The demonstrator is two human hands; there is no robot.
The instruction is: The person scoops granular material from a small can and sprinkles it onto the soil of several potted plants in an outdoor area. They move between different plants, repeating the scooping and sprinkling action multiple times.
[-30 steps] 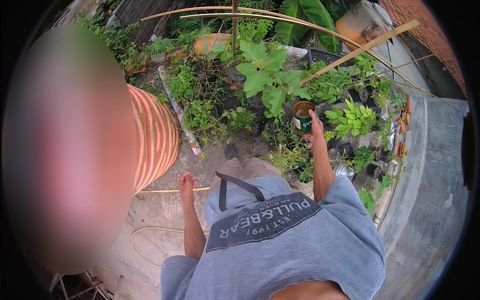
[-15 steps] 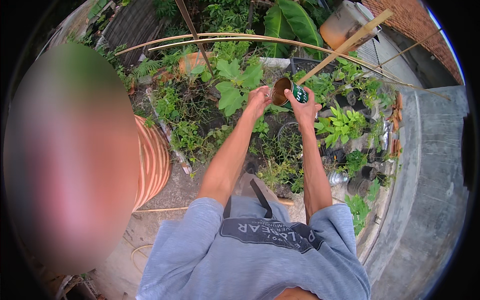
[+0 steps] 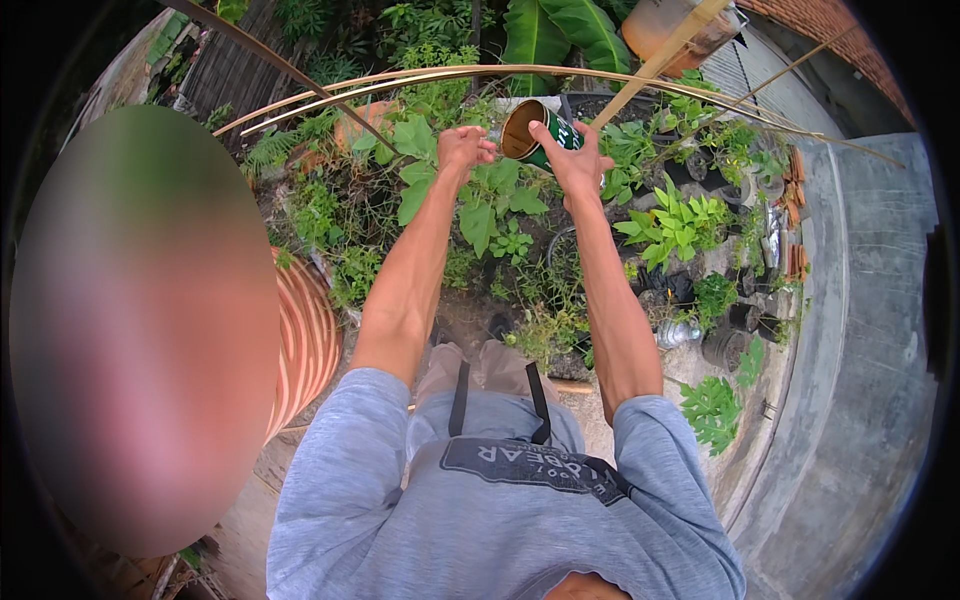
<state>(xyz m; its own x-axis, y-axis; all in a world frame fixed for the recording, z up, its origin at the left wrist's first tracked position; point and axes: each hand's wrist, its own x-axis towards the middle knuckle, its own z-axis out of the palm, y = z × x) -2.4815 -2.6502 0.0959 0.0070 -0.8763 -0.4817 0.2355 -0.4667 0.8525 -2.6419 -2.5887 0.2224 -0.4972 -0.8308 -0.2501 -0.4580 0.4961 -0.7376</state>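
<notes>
My right hand grips a dark green tin can with pale lettering. The can lies tilted, its round mouth facing left toward my other hand, and the inside looks brown. Thumb sits at the rim and the fingers wrap round the far side. My left hand hangs a short way left of the can, apart from it, fingers curled together. Whatever they pinch, if anything, is too small to make out. Below both hands grows a broad-leaved green plant, in a bed of low plants.
Thin bent bamboo strips arch across beyond my hands. A wooden pole slants up at right. Potted plants and a clear plastic bottle lie before a grey concrete wall. At left, an orange striped surface adjoins a large blurred area.
My left hand has moved left, away from the can's mouth, where it was close before. The can in my right hand has shifted slightly left and farther out. The view has shifted too.
</notes>
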